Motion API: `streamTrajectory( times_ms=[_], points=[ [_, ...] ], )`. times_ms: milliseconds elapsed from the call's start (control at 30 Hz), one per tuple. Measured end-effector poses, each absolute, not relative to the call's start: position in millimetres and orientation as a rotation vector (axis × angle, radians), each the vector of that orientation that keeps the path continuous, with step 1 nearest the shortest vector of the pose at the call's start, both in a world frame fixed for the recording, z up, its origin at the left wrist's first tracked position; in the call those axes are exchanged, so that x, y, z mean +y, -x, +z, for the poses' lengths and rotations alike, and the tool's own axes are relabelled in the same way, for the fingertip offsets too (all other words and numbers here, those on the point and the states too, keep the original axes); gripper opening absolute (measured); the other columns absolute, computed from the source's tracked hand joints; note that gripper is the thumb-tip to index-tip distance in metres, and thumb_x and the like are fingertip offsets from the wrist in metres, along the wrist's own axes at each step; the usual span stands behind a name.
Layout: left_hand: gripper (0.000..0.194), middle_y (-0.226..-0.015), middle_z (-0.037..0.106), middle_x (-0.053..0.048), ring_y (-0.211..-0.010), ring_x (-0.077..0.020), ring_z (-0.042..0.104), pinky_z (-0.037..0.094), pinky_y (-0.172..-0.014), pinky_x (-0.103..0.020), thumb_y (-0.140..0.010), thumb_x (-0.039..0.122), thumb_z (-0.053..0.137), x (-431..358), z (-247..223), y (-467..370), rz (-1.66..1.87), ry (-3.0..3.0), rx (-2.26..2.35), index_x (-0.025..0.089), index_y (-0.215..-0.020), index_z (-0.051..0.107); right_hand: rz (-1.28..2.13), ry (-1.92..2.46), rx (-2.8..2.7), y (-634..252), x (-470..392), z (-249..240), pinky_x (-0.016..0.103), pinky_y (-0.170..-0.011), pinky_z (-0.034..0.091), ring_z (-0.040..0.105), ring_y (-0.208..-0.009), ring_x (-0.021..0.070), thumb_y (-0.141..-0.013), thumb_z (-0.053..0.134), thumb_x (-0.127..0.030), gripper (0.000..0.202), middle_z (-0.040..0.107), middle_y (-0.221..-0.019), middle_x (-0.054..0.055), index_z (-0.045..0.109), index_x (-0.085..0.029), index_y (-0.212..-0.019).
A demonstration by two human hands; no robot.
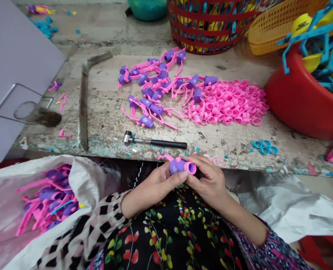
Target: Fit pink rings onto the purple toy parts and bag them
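Left hand point(153, 183): closed on a purple-and-pink plastic part point(176, 167), thumb along its near side. Right hand point(210, 180): curled about the same part's open end, thumb below, fingers behind. Location of part: between both hands, over the lap, at the near edge of the worn wooden bench point(107, 93). Orientation: tilted, mouth toward the right. Pink ring point(187, 166) around the mouth; pink arm point(166, 157) extending left. Just beyond, lying flat: small hammer point(168, 144), black handle, head to the left. Farther back: loose heap of similar purple-and-pink parts point(157, 109), touching a pile of pink rings point(231, 107). Near the right front edge: four blue rings point(265, 150), grouped. At left: white sack point(89, 180) with more such parts inside.
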State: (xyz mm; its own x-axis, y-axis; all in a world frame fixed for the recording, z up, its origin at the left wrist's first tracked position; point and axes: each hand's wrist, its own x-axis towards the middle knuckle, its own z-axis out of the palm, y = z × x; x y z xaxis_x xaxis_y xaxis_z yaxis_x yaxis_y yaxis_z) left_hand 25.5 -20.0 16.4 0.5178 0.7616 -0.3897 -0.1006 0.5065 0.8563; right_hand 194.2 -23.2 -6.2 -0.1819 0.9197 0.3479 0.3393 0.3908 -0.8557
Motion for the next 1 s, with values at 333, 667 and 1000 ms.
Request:
streamTrajectory(
  times_ms=[333,667,1000],
  points=[
    [0.034,-0.099,0.067,-0.001,-0.098,-0.0185,0.057,0.043,-0.090,-0.029,-0.080,0.043,0.066,-21,12,-31,0.635,-0.852,1.094,0.017,-0.102,0.064,0.861,1.112,-1.741,-193,-25,-5,0.038,-0.083,0.053,0.066,-0.091,0.0210,-0.081,0.063,-0.022,0.032,0.071,-0.101,0.005,0.065,-0.028,-0.113],
    [0.042,-0.101,0.067,-0.005,-0.095,-0.0228,0.059,0.044,-0.087,-0.032,-0.079,0.048,0.064,-25,6,-30,0.605,-1.167,1.258,0.018,-0.108,0.061,1.570,1.097,-0.970,-179,-25,-15,0.039,-0.096,0.048,0.060,-0.107,0.0200,-0.097,0.031,-0.049,0.039,0.063,-0.113,0.005,0.060,-0.028,-0.112],
    [0.039,-0.098,0.067,-0.004,-0.087,-0.0219,0.060,0.042,-0.078,-0.031,-0.079,0.049,0.065,-27,7,-30,0.615,-1.567,1.356,0.021,-0.106,0.060,1.817,1.116,-0.581,-161,-4,12,0.032,-0.073,0.053,0.067,-0.076,0.0184,-0.089,0.043,-0.058,0.044,0.071,-0.084,0.006,0.062,-0.019,-0.096]
  ],
)
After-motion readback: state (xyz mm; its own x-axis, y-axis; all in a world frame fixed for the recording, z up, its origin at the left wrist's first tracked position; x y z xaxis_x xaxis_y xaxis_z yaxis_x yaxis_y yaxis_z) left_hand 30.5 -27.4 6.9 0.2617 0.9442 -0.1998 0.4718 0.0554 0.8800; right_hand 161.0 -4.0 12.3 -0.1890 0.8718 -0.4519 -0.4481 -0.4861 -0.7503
